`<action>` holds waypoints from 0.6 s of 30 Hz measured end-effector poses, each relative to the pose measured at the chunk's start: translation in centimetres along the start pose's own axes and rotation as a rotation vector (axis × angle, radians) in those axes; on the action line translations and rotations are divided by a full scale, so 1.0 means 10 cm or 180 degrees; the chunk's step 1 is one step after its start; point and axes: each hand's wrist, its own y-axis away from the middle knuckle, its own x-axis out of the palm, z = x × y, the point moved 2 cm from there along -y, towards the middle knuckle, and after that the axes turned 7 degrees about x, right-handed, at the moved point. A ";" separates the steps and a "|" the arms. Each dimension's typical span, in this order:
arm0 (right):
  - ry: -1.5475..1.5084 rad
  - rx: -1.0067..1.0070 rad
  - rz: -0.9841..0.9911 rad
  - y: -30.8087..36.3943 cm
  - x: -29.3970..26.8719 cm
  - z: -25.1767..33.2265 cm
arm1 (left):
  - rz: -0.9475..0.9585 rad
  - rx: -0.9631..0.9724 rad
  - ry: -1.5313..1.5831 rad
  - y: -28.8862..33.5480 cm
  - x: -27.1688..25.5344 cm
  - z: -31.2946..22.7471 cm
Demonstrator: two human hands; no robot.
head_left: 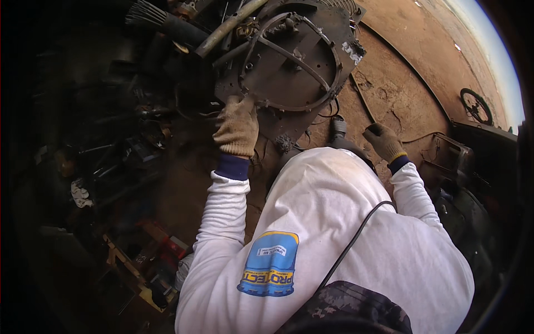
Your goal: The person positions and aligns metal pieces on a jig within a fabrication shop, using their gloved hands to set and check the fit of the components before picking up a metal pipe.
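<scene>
A round metal ring frame (337, 61) with a crossbar lies on a dark steel plate (278, 119) in front of me. My left hand (238, 127), in a tan work glove, is closed at the near left part of the ring, by the plate's edge; its fingertips are partly hidden. Off the plate to the right, my right hand (385, 141), also gloved, is curled closed. A thin rod (362, 99) runs up from beside its fingers, and a cable (425, 135) leads away on its other side. What this hand grips is hidden.
Pipes (231, 26) and a bundle of thin rods (146, 14) crowd the far left. Dark clutter and tools fill the left side. Reddish ground (400, 72) lies right, with a wheel (475, 107) farther off and a metal frame (453, 147) near my right arm.
</scene>
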 end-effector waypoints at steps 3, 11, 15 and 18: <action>0.0164 -0.0045 0.0004 0.24 0.34 0.22 | -0.0251 0.0311 0.0177 0.04 0.04 0.31; 0.0363 -0.0069 -0.0075 0.69 0.73 0.60 | 0.0257 0.0682 0.0173 -0.10 0.07 0.38; 0.0198 -0.0186 -0.0321 0.83 0.76 0.75 | -0.0189 0.0630 0.0793 -0.08 0.04 0.46; -0.0201 -0.0547 -0.0313 0.94 0.68 1.15 | -0.0375 0.0359 0.1262 0.06 -0.02 0.59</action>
